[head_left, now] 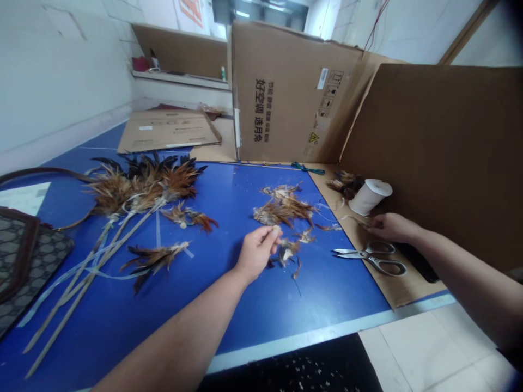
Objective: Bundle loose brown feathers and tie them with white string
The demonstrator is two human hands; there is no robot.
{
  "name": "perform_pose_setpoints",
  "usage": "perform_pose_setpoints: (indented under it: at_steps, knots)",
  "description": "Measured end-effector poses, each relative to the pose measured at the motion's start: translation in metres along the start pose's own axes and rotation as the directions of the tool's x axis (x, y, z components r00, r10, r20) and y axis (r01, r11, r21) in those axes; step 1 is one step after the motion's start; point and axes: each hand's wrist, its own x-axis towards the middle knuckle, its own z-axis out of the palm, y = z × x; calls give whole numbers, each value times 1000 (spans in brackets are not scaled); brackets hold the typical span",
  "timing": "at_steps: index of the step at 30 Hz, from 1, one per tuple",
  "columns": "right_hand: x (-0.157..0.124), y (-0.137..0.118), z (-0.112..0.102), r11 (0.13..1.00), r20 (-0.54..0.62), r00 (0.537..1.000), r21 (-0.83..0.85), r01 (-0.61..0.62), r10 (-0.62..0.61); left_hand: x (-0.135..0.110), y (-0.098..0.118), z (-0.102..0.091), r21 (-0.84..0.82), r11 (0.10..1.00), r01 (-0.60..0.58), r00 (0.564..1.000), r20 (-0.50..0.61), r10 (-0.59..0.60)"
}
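My left hand is closed in a pinch over the blue table, on what looks like the pale base of a small feather bunch. Brown and grey feathers show just beyond its fingertips. My right hand is closed at the right, just in front of a white spool. A thin pale strip runs out from its fingers. Silver scissors lie below that hand with their blades apart, pointing left. Past my left hand, a pile of loose brown feathers is spread on the table.
Large feather bunches on pale sticks lie at the left, near smaller tufts and a patterned bag. Cardboard panels stand at the back and right. A dark object lies beneath my right forearm.
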Motion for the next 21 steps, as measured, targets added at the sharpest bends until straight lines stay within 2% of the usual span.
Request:
perform_pose_setpoints:
  at_steps: [2,5,8,11,15,18,21]
  knots:
    - [-4,0,14,1000,95,996,4,5,-6,0,0,0,-6,1000,3,1000,-4,-3]
    - [-9,-5,23,1000,131,991,-18,-9,11,-1,1,0,3,1000,-3,1000,-11,3]
    - [-14,-17,15,998,146,989,-48,29,-22,1,1,0,20,1000,-16,1000,-15,17]
    - [-23,-41,-6,989,126,985,-64,130,-121,1,0,-1,38,999,-23,1000,-9,23]
    - [-52,-99,-34,949,44,952,-79,305,-302,-5,2,1,136,991,-14,999,-38,19]
    - [-72,-154,-39,876,14,879,-82,475,-476,-12,8,4,191,981,-33,996,-70,47]
    - [-85,-206,-34,802,1,804,-63,593,-595,-18,19,7,233,970,-70,993,-72,89]
